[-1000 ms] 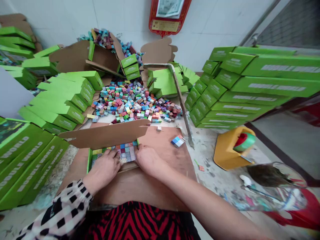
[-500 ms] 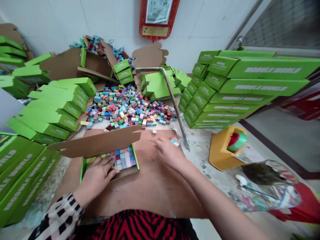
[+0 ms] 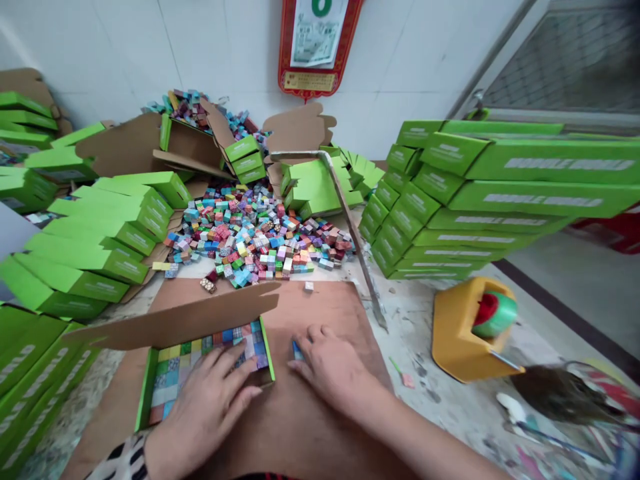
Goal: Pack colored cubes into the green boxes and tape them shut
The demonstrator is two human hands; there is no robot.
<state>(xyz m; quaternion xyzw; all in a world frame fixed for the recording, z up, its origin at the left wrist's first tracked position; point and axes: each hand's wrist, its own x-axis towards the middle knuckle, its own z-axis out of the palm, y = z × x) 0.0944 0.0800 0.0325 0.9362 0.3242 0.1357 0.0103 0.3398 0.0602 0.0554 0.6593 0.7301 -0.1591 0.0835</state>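
My left hand (image 3: 213, 387) lies with fingers stretched over the small patterned cubes (image 3: 170, 378) lined up in an open green box (image 3: 143, 393). The box's brown cardboard lid (image 3: 175, 320) stands raised at the far side. Just right of the box, my right hand (image 3: 333, 367) is low over the brown board (image 3: 280, 427), its fingers closed on small blue-and-white blocks (image 3: 297, 351). Most of those blocks are hidden under the fingers. A single pale cube (image 3: 309, 287) sits on the board beyond that hand.
A heap of colourful blocks (image 3: 255, 233) lies behind the board, beside a bent metal strip (image 3: 353, 230). Green boxes (image 3: 450, 200) are stacked at right, and more green boxes (image 3: 95, 240) at left. A yellow tape dispenser (image 3: 455, 333) stands at the right.
My right hand has come nearer and taken the small blocks from the board's right edge toward the box. My left hand has shifted right over the cubes. The whole view has tilted upward.
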